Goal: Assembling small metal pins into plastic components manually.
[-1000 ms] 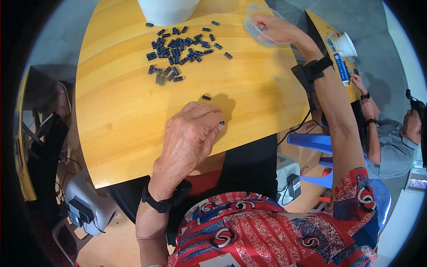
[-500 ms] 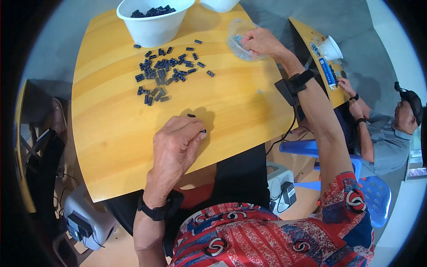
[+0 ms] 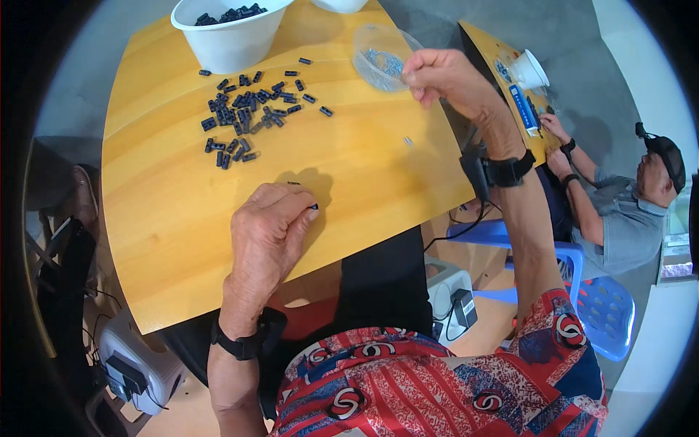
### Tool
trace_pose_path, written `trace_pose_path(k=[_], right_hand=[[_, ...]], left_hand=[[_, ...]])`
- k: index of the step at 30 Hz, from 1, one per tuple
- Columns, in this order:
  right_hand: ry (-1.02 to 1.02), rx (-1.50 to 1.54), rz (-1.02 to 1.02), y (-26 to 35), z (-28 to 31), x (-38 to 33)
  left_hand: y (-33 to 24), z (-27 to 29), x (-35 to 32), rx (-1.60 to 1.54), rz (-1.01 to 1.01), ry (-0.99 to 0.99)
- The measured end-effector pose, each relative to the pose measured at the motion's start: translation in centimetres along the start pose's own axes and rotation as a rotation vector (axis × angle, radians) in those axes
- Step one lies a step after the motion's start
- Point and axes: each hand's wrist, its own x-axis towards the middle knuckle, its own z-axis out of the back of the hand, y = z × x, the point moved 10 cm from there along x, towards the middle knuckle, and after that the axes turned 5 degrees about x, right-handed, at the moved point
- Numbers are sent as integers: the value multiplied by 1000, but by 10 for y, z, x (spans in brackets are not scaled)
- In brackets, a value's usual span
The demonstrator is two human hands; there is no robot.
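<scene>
Over the near part of the table, my left hand is closed in a pinch on a small black plastic piece. A second dark bit shows beyond its knuckles; whether it belongs to the same piece I cannot tell. My right hand is raised beside a clear plastic bag of small silver metal parts. Its thumb and fingers are pressed together, and what they hold, if anything, is too small to make out. A loose pile of black plastic pieces lies ahead of my left hand.
A white tub of more black pieces stands at the far left, another white container beyond it. Two thin silver parts lie on the wooden table. At right, a person works at another table.
My right hand has come out of the plastic bag and moved right, toward me. My left hand keeps its pinch. The whole view has shifted slightly.
</scene>
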Motion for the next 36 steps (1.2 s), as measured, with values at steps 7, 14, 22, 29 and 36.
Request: trace_pose_path(k=[7, 14, 22, 29, 36], right_hand=[[23, -78, -113, -43, -39, -19], [-12, -249, -74, -59, -34, -23], [-135, -267, 62, -50, -23, -29], [-238, -348, 142, -44, -17, -34], [-340, -435, 212, -45, -4, -52]], left_hand=[[-2, 0, 1, -4, -13, -19], [-2, 0, -2, -1, -28, -37], [-2, -2, 0, -8, -24, -24], [1, -6, -1, 18, 17, 35], [-2, -4, 0, 32, 5, 37]])
